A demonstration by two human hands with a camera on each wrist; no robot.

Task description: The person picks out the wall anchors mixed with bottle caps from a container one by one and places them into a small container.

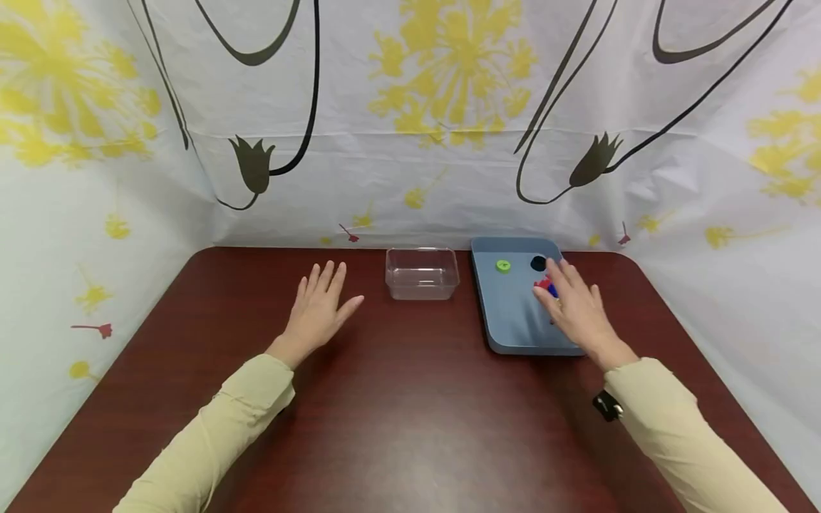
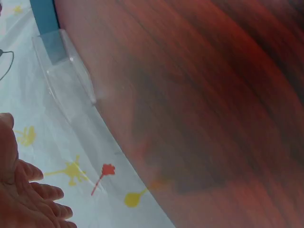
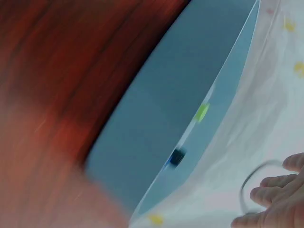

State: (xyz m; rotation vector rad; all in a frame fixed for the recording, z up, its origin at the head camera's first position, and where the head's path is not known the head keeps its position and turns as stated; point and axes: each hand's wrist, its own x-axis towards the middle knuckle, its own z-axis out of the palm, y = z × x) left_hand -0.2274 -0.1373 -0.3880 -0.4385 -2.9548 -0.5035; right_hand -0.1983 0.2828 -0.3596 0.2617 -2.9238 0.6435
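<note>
My left hand [image 1: 314, 308] is spread over the left part of the dark red table, fingers straight and holding nothing. To its right stands a clear plastic container [image 1: 422, 291] with nothing visible inside. My right hand [image 1: 577, 308] reaches over a blue-grey tray [image 1: 513, 324], its fingers extended and nothing in its grasp. Inside the tray lie a round light green piece [image 1: 503, 266], a round black piece [image 1: 538, 263], and red [image 1: 542, 283] and blue [image 1: 553, 290] pieces partly hidden behind my right fingers. In the right wrist view the tray wall [image 3: 142, 123] hides most of these.
The wooden table [image 1: 410, 413] ends at a white patterned cloth [image 1: 359, 164] hanging behind and on both sides. A small black device [image 1: 606, 405] sits at the right sleeve's cuff.
</note>
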